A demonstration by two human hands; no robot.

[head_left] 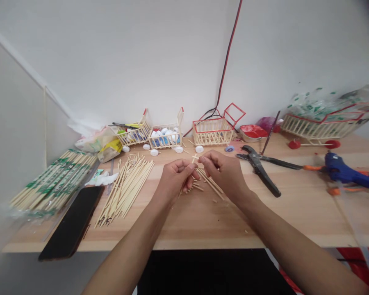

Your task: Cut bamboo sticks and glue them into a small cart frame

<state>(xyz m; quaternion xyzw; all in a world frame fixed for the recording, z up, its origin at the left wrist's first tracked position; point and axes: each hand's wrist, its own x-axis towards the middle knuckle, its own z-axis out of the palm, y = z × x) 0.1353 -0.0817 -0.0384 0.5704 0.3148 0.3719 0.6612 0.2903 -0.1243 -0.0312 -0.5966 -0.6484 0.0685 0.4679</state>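
Observation:
Both hands meet over the middle of the wooden table. My left hand is closed, thumb and index finger pinching a small wooden stick piece that looks like a short cross. Close beside it my right hand is bent into a pinch, its fingertips at the other side of that piece; my fingers partly hide the contact. Loose thin wooden sticks lie on the table beneath and between the hands. Behind them stands a small stick-built cart with a red rim and red handle.
Left are a pile of sticks, a black phone and packaged chopsticks. Small carts line the wall. On the right lie black-handled pliers, a blue glue gun, a red paint dish and a larger cart.

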